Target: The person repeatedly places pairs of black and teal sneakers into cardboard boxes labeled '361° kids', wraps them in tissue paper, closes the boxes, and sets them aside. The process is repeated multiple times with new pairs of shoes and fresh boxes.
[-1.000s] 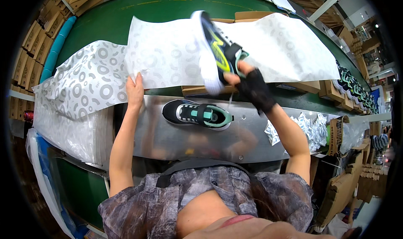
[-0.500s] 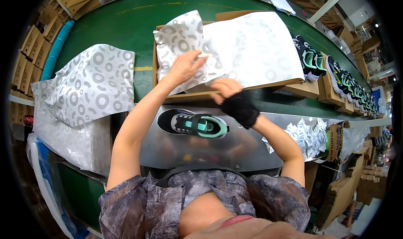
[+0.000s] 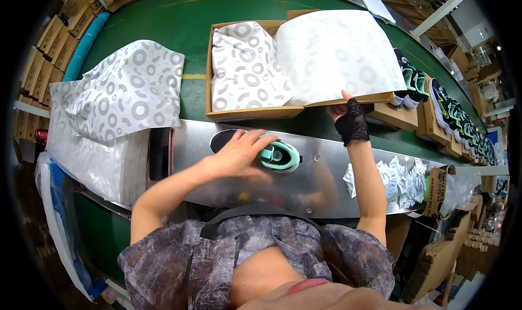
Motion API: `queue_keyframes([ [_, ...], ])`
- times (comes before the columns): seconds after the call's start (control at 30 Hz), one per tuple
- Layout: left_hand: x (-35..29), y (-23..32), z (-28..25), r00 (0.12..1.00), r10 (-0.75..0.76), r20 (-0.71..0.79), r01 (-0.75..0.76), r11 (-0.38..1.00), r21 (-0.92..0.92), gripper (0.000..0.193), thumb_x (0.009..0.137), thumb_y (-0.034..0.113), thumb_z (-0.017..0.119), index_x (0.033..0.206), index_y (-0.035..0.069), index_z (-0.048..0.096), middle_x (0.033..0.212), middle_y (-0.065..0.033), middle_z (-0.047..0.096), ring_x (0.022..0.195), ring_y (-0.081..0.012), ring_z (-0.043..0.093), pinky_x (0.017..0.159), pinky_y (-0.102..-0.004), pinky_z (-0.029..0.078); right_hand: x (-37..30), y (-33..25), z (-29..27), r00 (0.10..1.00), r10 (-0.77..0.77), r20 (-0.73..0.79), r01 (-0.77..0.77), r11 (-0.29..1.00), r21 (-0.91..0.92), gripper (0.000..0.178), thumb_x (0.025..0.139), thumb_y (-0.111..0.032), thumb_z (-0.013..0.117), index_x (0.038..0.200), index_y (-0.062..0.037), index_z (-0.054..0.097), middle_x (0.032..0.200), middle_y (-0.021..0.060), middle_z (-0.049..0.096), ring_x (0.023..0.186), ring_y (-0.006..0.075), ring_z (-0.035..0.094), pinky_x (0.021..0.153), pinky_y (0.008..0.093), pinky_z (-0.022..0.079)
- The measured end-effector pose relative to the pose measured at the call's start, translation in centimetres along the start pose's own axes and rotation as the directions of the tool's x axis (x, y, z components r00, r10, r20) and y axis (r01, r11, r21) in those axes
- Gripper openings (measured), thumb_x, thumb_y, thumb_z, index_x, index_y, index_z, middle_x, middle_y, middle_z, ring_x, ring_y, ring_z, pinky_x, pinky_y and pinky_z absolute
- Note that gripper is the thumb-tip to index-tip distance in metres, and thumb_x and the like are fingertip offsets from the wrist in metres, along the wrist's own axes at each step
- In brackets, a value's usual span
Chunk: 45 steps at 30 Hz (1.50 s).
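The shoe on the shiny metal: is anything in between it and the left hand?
Nothing visible: the left hand is right over the shoe, its fingers spread across the middle.

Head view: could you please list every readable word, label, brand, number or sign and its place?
Cardboard carton, right: dark capitals, wording not copied here.
Stacked cardboard boxes, far left: print too small to read.
Sneaker: mark inside too small to read.
Patterned wrapping paper: tiny mark, unreadable.

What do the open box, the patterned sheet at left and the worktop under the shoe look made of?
Open box: likely cardboard, matt brown, with thin folded walls. Patterned sheet: probably thin paper, matt, judging by its soft waves and creases. Worktop: seemingly bare metal, silvery satin, from its blurry reflections.
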<state>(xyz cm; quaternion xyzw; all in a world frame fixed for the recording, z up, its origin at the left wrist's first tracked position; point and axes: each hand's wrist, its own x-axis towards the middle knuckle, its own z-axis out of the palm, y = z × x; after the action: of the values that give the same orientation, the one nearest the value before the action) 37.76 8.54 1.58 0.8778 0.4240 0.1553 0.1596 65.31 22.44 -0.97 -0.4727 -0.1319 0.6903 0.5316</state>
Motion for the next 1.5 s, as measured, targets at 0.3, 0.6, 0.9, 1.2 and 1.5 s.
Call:
queue_keyframes([
  [0.3, 4.9, -2.9, -3.1, 0.786, -0.619, 0.003, 0.125, 0.154, -0.98, 0.052, 0.079, 0.039, 0.062, 0.11, -0.002, 0.051, 0.096, -0.0076, 0.059, 0.083, -0.0125, 0.058, 0.071, -0.0272, 0.049, -7.0, 3.7, -2.4, 0.815, -0.556, 0.162, 0.552, 0.662, -0.507, 0.012, 0.075, -0.01, 0.064, 0.082, -0.0049, 0.056, 0.077, -0.0003, 0.054, 0.069, 0.0077, 0.05, 0.063, 0.0212, 0.042],
  [0.6, 16.8, -9.6, 3.5, 0.605, -0.646, 0.465, 0.452, -0.202, -0.869, 0.047, 0.083, 0.036, 0.057, 0.114, 0.002, 0.048, 0.108, -0.0129, 0.053, 0.092, -0.0259, 0.054, 0.077, -0.0442, 0.045, -9.6, 5.7, 1.4, 0.645, -0.719, 0.259, 0.729, 0.476, -0.492, 0.038, 0.078, -0.006, 0.061, 0.11, -0.0011, 0.042, 0.098, 0.0065, 0.049, 0.089, 0.0151, 0.046, 0.082, 0.027, 0.038],
  [0.9, 10.8, -11.3, -2.5, 0.509, -0.841, -0.184, 0.015, 0.223, -0.975, 0.042, 0.086, 0.038, 0.049, 0.095, -0.003, 0.054, 0.088, -0.0106, 0.057, 0.075, -0.0185, 0.055, 0.067, -0.0298, 0.045, -2.3, 5.0, 3.4, 0.387, -0.378, 0.841, 0.572, -0.617, -0.541, 0.063, 0.066, 0.001, 0.05, 0.127, -0.0092, 0.039, 0.132, 0.011, 0.038, 0.122, 0.0279, 0.035, 0.095, 0.0478, 0.023],
  [1.2, 9.1, -12.6, 5.6, 0.508, -0.84, -0.192, 0.246, 0.355, -0.902, 0.057, 0.077, 0.047, 0.059, 0.098, -0.006, 0.053, 0.084, -0.0127, 0.06, 0.073, -0.0162, 0.057, 0.063, -0.0277, 0.046, -2.6, 8.4, 1.8, 0.309, -0.311, 0.899, 0.526, -0.731, -0.434, 0.051, 0.072, 0.002, 0.047, 0.123, -0.0076, 0.044, 0.128, 0.0182, 0.04, 0.119, 0.0328, 0.038, 0.091, 0.0481, 0.028],
  [1.5, 9.4, -12.8, 2.0, 0.767, -0.585, 0.263, 0.131, -0.259, -0.957, 0.068, 0.069, 0.056, 0.055, 0.115, 0.005, 0.049, 0.105, -0.0117, 0.056, 0.094, -0.0215, 0.055, 0.081, -0.0337, 0.044, -5.4, 3.3, 4.7, 0.265, -0.248, 0.932, 0.675, -0.642, -0.363, 0.063, 0.057, 0.004, 0.054, 0.118, -0.0064, 0.047, 0.119, 0.0163, 0.047, 0.115, 0.0301, 0.041, 0.094, 0.0413, 0.031],
])
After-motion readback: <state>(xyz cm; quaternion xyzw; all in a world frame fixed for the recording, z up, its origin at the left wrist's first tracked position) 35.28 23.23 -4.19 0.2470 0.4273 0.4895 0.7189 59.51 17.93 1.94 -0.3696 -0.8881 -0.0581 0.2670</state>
